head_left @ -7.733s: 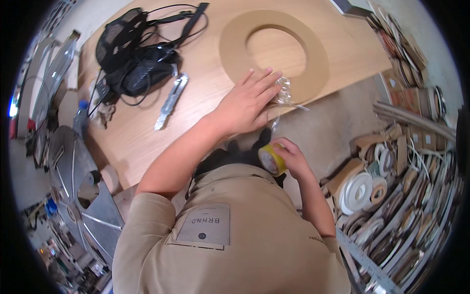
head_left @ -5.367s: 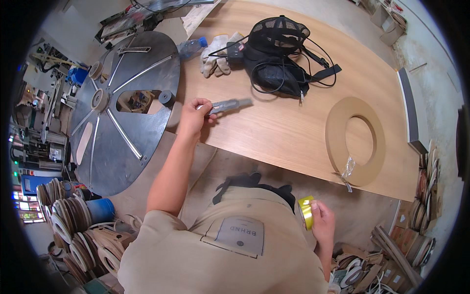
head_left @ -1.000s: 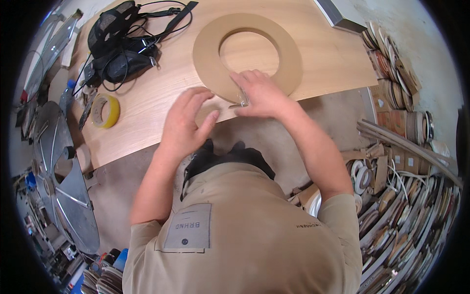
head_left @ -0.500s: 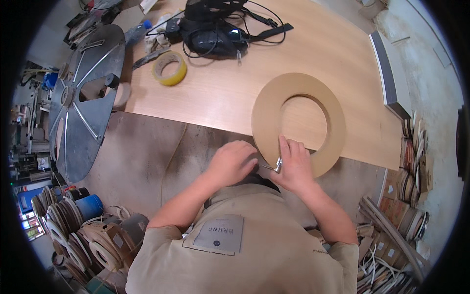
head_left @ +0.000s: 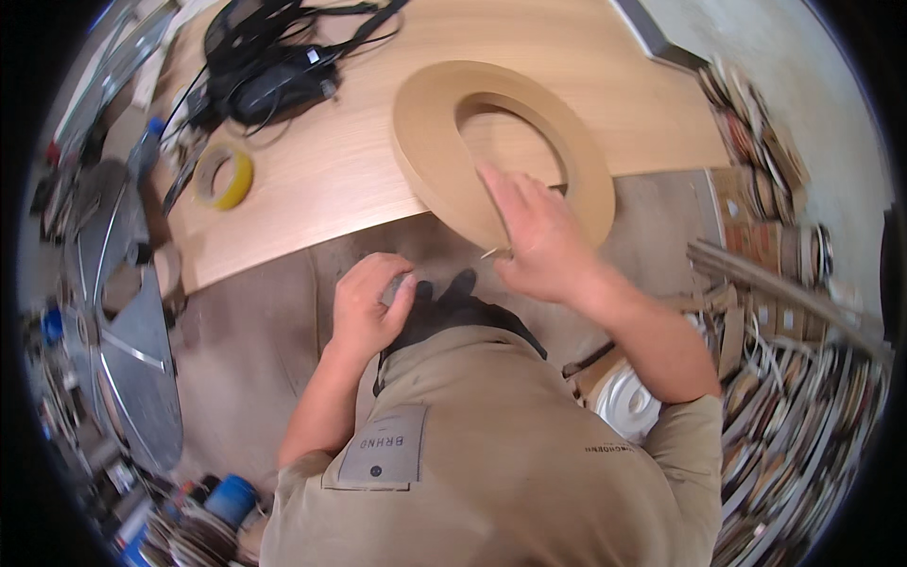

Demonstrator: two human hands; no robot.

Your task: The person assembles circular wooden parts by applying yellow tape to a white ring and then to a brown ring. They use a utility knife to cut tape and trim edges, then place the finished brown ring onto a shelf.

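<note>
A wide tan roll of edge banding is tilted at the table's near edge, its near part overhanging. My right hand grips its near side, with fingers through the centre hole and thumb at the outer rim. A small metal tip pokes out by that thumb; the rest of the tool is hidden, so its kind does not show. My left hand hangs in front of my waist, left of the roll. Its fingers are loosely curled, the thumb stands apart, and nothing shows between them.
On the wooden table lie a yellow tape roll and a black bag with straps and cables. A large grey disc stands at the left. Many banding rolls and long strips are stacked at the right.
My view has turned and shifted. The roll is more tilted, raised by my right hand at its near side. My left hand has moved away from the roll, toward the left.
</note>
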